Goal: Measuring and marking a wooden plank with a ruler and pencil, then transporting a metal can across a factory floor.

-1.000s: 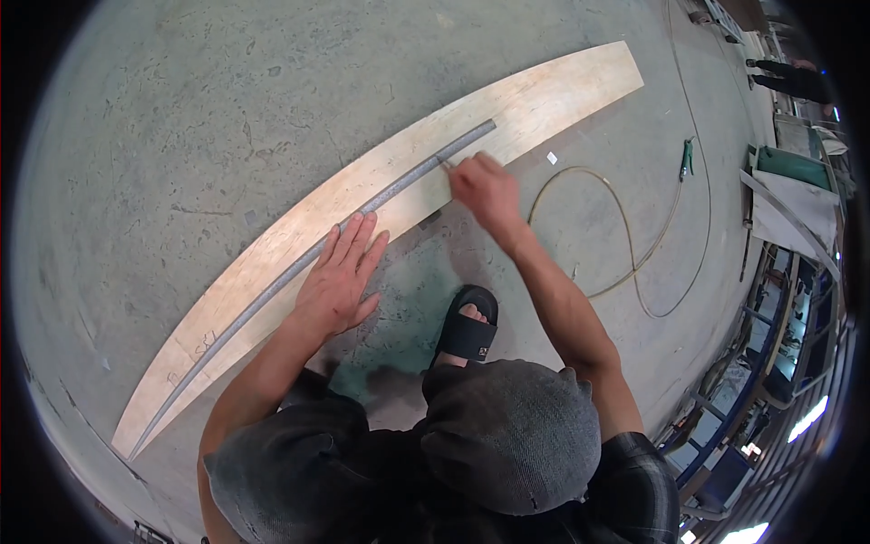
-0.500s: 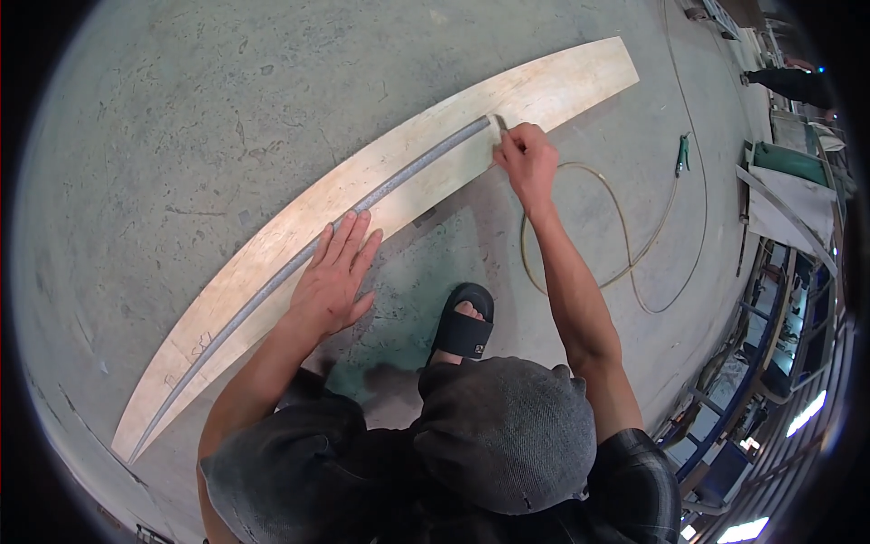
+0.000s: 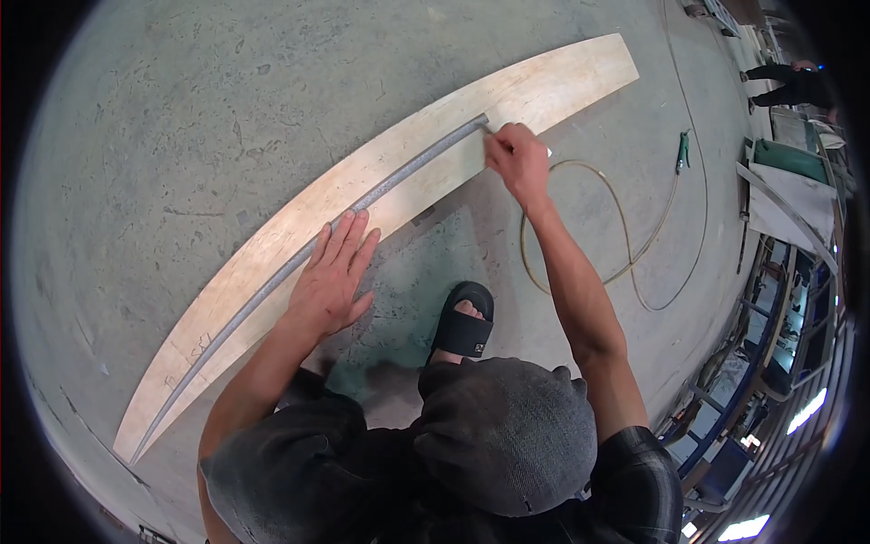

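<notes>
A long, pale wooden board (image 3: 562, 86), cut to a curve, lies on the floor in front of me. A grey bent tube or strip (image 3: 408, 170) runs along its face from the lower left to about two thirds of the way up. My left hand (image 3: 331, 281) lies flat with fingers stretched, its fingertips on the strip and board. Beside the strip's upper end, my right hand (image 3: 518, 163) is closed over the board. A small pale bit shows at its side, but what the fingers pinch is mostly hidden.
A thin hose (image 3: 603, 177) loops on the concrete floor at the right, ending in a green air blow gun (image 3: 682, 154). Racks and metal frames (image 3: 761, 317) line the right side. Another person's dark-clothed legs (image 3: 787, 86) stand at the upper right. My sandalled foot (image 3: 467, 317) is near the board.
My right hand has shifted slightly left and turned at the strip's upper end. The pale piece seen beyond its fingers no longer shows there. My left hand stays in place.
</notes>
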A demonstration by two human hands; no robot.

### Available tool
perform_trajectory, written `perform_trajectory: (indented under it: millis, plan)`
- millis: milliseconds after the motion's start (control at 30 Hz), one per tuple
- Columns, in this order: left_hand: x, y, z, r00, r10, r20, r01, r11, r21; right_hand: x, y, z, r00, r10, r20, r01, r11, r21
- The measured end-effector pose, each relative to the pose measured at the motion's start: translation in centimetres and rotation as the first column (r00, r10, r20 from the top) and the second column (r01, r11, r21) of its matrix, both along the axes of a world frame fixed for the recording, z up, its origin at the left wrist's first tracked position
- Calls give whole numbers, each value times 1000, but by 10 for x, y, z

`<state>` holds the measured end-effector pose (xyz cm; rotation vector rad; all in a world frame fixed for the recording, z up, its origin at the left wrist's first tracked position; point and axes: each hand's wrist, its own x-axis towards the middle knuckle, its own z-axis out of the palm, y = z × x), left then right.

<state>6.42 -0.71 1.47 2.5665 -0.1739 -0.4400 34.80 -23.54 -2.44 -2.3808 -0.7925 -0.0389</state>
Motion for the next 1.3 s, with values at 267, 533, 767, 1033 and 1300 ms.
perform_trajectory:
  millis: [267,533,767,1033,1300]
  plan:
    - [0,0,-1,1000,3,5,-3,1000,2,-15,10,0,994,-22,105,33,994,-104]
    - [0,-1,-2,1000,1,16,-1,1000,-1,-14,7,0,995,-10,97,14,999,-33]
    - [1,-1,-2,1000,3,28,-3,1000,7,-12,3,1,995,54,83,-53,998,-16]
    - [-2,-1,-3,1000,4,24,-5,1000,18,-12,5,-1,998,8,66,-4,998,-59]
    - [-1,0,-1,1000,9,24,-9,1000,4,-13,4,0,998,56,32,-56,998,-11]
